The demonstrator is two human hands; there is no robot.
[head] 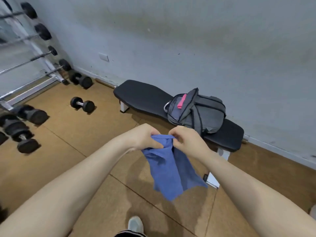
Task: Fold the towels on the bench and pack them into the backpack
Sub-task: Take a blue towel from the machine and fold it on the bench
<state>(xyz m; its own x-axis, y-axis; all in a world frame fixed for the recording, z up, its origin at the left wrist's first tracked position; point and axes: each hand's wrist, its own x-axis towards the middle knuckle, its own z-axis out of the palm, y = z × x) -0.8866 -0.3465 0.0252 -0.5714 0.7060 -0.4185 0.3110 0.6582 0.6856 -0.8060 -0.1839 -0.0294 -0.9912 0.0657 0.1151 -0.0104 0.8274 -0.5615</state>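
Note:
A blue towel point(169, 170) hangs in the air in front of me, over the floor. My left hand point(145, 136) and my right hand point(187, 140) pinch its top edge close together, and the cloth drapes down in two loose halves. Beyond my hands a black padded bench point(142, 96) stands along the wall. On the bench's right part lies a grey backpack point(205, 111), its main compartment unzipped. Something pink point(181, 101) sticks out of the opening.
Dumbbells lie on the brown floor at the left, one point(82, 104) close to the bench's left end, several more point(22, 127) by a rack of barbells point(34, 53). A grey wall runs behind the bench. My shoe point(136, 224) shows at the bottom.

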